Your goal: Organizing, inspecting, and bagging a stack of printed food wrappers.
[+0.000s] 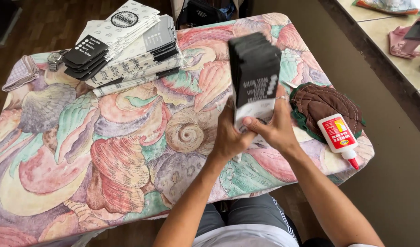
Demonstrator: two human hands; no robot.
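Both my hands hold one stack of flat black-and-white paper bags (pixel 255 73), stood on end above the table. My left hand (pixel 228 136) grips its lower left edge. My right hand (pixel 275 126) clasps the lower right, thumb across the white bottom part, a ring on one finger. The stack is blurred at the top. A second, larger pile of the same bags (pixel 127 45) lies fanned out at the far left of the table.
The table wears a cloth with a shell pattern (pixel 105 151). A white glue bottle with a red tip (pixel 340 137) lies on a brown quilted pad (pixel 322 103) at the right. A wristwatch (pixel 56 59) and a folded cloth (pixel 21 72) sit far left.
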